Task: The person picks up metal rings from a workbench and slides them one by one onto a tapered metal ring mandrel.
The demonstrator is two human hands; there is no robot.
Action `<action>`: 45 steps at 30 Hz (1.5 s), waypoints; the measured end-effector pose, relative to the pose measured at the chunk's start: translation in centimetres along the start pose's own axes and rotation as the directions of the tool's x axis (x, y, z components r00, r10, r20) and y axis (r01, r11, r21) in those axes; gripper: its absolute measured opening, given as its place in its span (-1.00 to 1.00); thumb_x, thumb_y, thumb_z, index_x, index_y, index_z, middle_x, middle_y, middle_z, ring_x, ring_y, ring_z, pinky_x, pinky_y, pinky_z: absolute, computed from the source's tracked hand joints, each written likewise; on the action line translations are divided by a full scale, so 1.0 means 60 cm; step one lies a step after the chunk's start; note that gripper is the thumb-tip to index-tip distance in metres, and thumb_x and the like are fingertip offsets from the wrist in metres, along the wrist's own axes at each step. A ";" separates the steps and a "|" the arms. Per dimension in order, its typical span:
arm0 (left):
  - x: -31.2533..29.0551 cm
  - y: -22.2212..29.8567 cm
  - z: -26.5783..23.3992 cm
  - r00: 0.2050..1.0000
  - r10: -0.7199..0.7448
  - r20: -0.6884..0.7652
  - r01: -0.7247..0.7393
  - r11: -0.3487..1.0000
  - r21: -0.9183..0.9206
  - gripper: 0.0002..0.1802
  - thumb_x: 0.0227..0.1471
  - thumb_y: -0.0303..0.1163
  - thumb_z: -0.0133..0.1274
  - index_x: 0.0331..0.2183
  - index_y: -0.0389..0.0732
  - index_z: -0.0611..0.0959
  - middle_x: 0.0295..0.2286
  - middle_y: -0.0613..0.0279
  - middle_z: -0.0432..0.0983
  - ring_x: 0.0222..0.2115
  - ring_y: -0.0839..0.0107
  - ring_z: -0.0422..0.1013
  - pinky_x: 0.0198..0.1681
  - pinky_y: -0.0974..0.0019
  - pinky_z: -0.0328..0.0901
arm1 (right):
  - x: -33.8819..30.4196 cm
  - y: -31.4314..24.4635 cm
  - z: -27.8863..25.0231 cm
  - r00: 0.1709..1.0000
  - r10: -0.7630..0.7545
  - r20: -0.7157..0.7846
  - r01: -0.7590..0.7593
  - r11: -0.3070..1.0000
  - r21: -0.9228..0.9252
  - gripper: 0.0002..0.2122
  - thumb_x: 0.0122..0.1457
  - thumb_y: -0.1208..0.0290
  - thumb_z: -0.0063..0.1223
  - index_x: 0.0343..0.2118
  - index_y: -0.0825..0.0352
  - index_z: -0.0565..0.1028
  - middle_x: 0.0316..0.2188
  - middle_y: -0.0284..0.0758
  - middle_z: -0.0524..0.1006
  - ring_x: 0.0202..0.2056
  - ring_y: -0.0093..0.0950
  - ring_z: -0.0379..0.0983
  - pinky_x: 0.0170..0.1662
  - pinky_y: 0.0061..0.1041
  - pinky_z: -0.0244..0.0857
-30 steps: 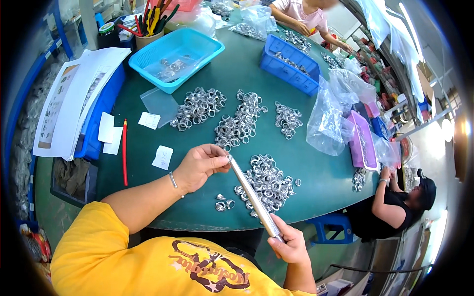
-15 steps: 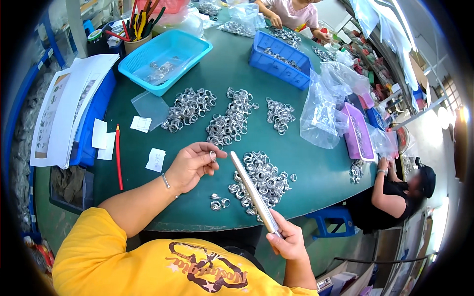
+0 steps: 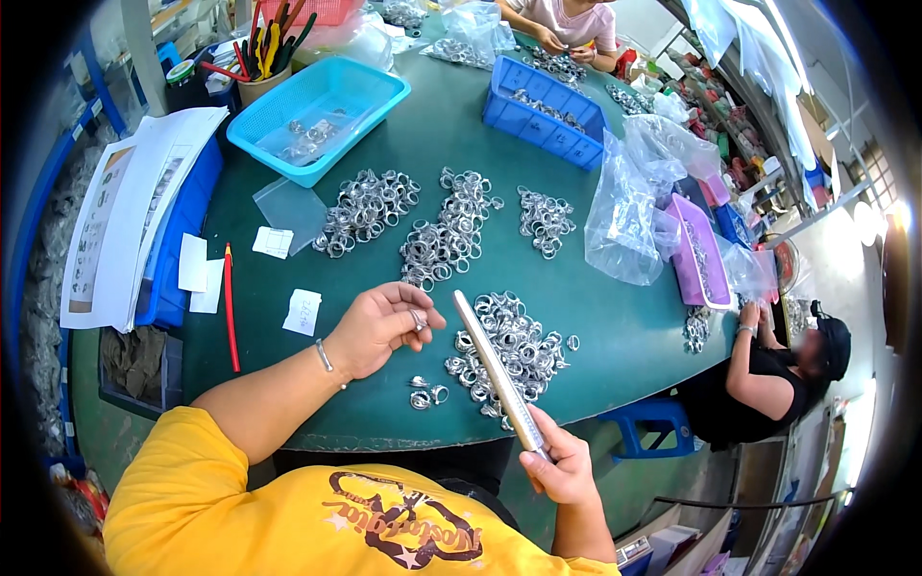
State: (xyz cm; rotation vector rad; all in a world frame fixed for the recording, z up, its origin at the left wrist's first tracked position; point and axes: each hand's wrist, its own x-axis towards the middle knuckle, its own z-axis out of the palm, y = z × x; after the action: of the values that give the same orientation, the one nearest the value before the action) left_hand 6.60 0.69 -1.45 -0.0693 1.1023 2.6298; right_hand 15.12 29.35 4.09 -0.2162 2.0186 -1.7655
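Observation:
A silver ring (image 3: 417, 320) is pinched between the thumb and fingers of my left hand (image 3: 373, 331), above the green table. My right hand (image 3: 563, 465) grips the thick end of a ring mandrel (image 3: 492, 365), a tapered metal stick with markings. Its narrow tip points up and away, just right of my left fingertips and apart from the ring. Beneath the mandrel lies a pile of silver rings (image 3: 528, 350). Several loose rings (image 3: 421, 398) sit left of that pile. Beyond my hands are more heaps of rings (image 3: 451, 228), some left (image 3: 370, 211) and some right (image 3: 545, 223).
A turquoise basket (image 3: 252, 144), a blue bin (image 3: 547, 134) and a purple basket (image 3: 693, 254) hold metal pieces. Clear plastic bags (image 3: 615, 226) lie at right. Paper slips (image 3: 303, 312) and a red pencil (image 3: 230, 307) lie at left. Two other people sit across and at right.
My left hand has lowered slightly and its fingers have shifted around the ring. The mandrel has barely moved. The person across the table has brought both hands together.

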 end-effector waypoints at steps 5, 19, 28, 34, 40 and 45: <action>0.001 -0.006 -0.008 0.998 -0.015 0.067 0.010 0.997 0.073 -0.89 -0.04 -0.61 -0.01 -0.37 -0.27 0.47 -0.42 0.02 0.49 -0.54 0.47 0.41 -0.48 0.48 0.34 | -0.002 0.006 0.000 1.000 -0.014 -0.018 0.013 1.000 -0.015 -0.48 0.01 0.63 0.04 0.09 0.41 0.21 -0.53 -0.48 0.42 -0.68 -0.82 0.18 -0.64 -0.79 0.06; -0.001 0.000 -0.005 0.987 -0.018 -0.159 0.027 0.998 0.052 -0.83 -0.12 -0.57 0.11 -0.38 -0.26 0.50 -0.45 0.11 0.50 -0.48 0.46 0.42 -0.43 0.48 0.35 | -0.001 0.016 -0.002 0.995 -0.089 -0.045 0.080 0.982 -0.170 -0.49 -0.04 0.58 0.09 0.05 0.43 0.26 -0.53 -0.46 0.44 -0.62 -0.79 0.23 -0.52 -0.80 0.11; 0.009 0.000 -0.020 0.996 0.015 0.085 0.000 0.984 -0.179 -0.66 -0.02 -0.56 -0.14 -0.13 -0.36 0.47 -0.24 0.09 0.44 -0.35 0.48 0.40 -0.22 0.44 0.34 | 0.000 0.009 0.010 0.994 -0.037 -0.100 0.023 0.990 -0.137 -0.50 -0.06 0.61 0.07 0.02 0.51 0.26 -0.62 -0.47 0.39 -0.70 -0.78 0.24 -0.61 -0.77 0.11; 0.007 -0.005 -0.023 0.994 0.040 0.100 -0.026 0.990 -0.139 -0.65 0.03 -0.54 -0.05 -0.08 -0.31 0.43 -0.29 0.16 0.44 -0.36 0.52 0.41 -0.25 0.48 0.35 | 0.003 0.012 0.007 0.993 -0.095 -0.077 0.075 0.972 -0.225 -0.49 -0.08 0.61 0.08 0.01 0.53 0.27 -0.57 -0.42 0.42 -0.64 -0.75 0.27 -0.52 -0.78 0.14; 0.003 -0.006 -0.003 0.987 0.004 0.158 -0.029 0.987 0.158 -0.78 -0.08 -0.59 0.05 -0.28 -0.36 0.54 -0.37 0.15 0.47 -0.44 0.48 0.43 -0.32 0.47 0.36 | 0.024 0.001 0.014 0.954 -0.290 0.077 0.292 0.841 -0.456 -0.48 -0.12 0.64 0.08 0.00 0.48 0.30 -0.57 -0.29 0.45 -0.61 -0.66 0.31 -0.48 -0.72 0.19; -0.014 -0.009 0.019 0.932 -0.167 0.323 0.085 0.964 0.253 -0.64 -0.34 -0.66 0.22 -0.34 -0.34 0.58 -0.39 0.17 0.47 -0.39 0.43 0.46 -0.30 0.45 0.39 | 0.045 -0.015 0.035 0.936 -0.320 0.144 0.349 0.814 -0.463 -0.49 -0.12 0.64 0.07 0.00 0.47 0.30 -0.59 -0.24 0.44 -0.62 -0.51 0.36 -0.47 -0.66 0.22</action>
State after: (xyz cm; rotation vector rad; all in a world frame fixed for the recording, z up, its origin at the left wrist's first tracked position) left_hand 7.66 1.64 -0.89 0.3424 1.2253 2.2650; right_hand 13.46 26.19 4.17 -0.8199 2.4641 -1.3687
